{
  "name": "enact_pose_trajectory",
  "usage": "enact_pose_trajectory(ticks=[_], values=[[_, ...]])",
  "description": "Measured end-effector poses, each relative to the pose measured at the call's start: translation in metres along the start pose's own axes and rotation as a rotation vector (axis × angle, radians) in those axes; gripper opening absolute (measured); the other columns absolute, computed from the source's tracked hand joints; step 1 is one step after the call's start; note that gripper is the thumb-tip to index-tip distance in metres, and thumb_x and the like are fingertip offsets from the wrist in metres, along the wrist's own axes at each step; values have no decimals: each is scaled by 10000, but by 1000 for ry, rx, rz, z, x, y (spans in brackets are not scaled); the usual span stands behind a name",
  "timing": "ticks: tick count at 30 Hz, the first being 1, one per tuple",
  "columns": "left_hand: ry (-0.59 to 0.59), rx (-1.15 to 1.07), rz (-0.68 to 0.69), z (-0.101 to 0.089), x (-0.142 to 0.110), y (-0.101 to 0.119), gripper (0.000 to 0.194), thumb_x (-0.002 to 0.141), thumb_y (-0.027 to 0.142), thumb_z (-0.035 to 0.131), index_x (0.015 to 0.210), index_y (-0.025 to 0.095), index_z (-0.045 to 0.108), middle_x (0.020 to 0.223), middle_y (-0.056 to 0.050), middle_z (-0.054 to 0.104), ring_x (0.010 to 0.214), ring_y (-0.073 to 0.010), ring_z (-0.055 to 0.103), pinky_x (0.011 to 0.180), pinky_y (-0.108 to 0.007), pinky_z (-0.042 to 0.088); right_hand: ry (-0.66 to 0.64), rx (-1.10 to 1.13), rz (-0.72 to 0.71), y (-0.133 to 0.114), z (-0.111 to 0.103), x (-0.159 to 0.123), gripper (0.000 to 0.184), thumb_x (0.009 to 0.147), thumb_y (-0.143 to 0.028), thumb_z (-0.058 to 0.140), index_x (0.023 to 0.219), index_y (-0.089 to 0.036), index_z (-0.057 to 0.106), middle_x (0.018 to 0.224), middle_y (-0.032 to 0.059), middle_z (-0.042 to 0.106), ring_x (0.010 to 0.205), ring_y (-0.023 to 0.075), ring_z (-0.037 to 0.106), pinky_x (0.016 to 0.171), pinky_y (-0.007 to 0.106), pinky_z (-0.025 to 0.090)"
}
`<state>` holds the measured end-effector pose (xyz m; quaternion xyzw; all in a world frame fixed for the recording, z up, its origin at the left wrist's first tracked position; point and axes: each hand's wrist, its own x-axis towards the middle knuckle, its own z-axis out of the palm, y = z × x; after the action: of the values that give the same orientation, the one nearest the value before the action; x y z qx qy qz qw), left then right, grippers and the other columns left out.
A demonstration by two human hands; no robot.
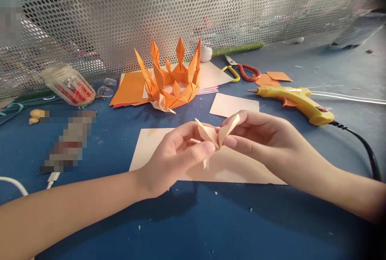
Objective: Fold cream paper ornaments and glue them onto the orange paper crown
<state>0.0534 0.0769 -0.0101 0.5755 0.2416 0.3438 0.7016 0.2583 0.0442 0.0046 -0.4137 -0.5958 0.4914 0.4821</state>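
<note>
Between my two hands is a small folded paper piece [217,136], cream-coloured, with two pointed flaps spreading upward in a V and a thin tip hanging below. My left hand [188,149] pinches its left side, thumb in front. On the right flap my right hand [256,133] is closed, its thumb and fingertips pressing the paper. Both hands are above a large cream paper sheet [157,151] on the table. Behind them stands an orange folded-paper crown [181,95], with a cream folded piece [162,104] at its front left.
A yellow glue gun [289,95] lies at right, its black cord trailing toward me. Scissors [247,73], orange paper pieces [279,76] and a small cream sheet [233,105] lie nearby. A clear jar [70,87] and glasses [105,89] are at left. A perforated metal panel [120,18] borders the back.
</note>
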Motion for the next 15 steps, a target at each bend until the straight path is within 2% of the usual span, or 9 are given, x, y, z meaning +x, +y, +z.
enact_pose_trajectory(ticks=[2, 3, 5, 8, 13, 15], values=[[19, 36, -2, 2, 1, 3, 236, 848, 349, 830, 798, 198, 656, 851, 11, 656, 798, -141, 598, 769, -262, 501, -1, 2, -5, 2, 1, -1, 275, 795, -454, 877, 778, -240, 705, 786, 13, 719, 750, 165, 719, 727, 281, 627], [37, 23, -24, 3, 2, 3, 253, 814, 324, 863, 783, 195, 647, 830, 15, 658, 781, -138, 604, 737, -256, 506, 7, -14, -17, 3, 1, -2, 272, 781, -442, 889, 789, -241, 705, 789, 12, 718, 736, 163, 709, 703, 280, 620], [48, -32, -88, 4, 2, 4, 264, 760, 266, 902, 836, 198, 658, 823, 19, 681, 748, -131, 619, 674, -240, 513, 24, -71, -60, 4, 2, -3, 271, 764, -430, 900, 793, -248, 702, 782, 8, 705, 697, 153, 668, 640, 274, 590], [-8, -91, -110, 4, 2, 2, 205, 805, 160, 849, 919, 208, 687, 793, 42, 675, 684, -87, 591, 600, -177, 482, 28, -139, -129, 3, 3, -5, 290, 785, -459, 881, 732, -261, 675, 726, -2, 663, 659, 149, 611, 576, 267, 547], [-29, -86, -27, 1, 1, -1, 129, 861, 88, 775, 877, 206, 724, 822, 48, 690, 771, -66, 638, 721, -157, 533, 5, -72, -77, 3, 3, -4, 309, 816, -504, 852, 746, -275, 657, 705, -15, 683, 658, 147, 680, 626, 261, 599], [-37, -109, -23, 0, 1, -3, 149, 855, 81, 781, 895, 212, 722, 804, 56, 694, 748, -61, 637, 686, -144, 524, -11, -51, -42, 3, 4, -4, 282, 829, -478, 848, 760, -270, 672, 721, -11, 703, 673, 147, 708, 637, 251, 612]])
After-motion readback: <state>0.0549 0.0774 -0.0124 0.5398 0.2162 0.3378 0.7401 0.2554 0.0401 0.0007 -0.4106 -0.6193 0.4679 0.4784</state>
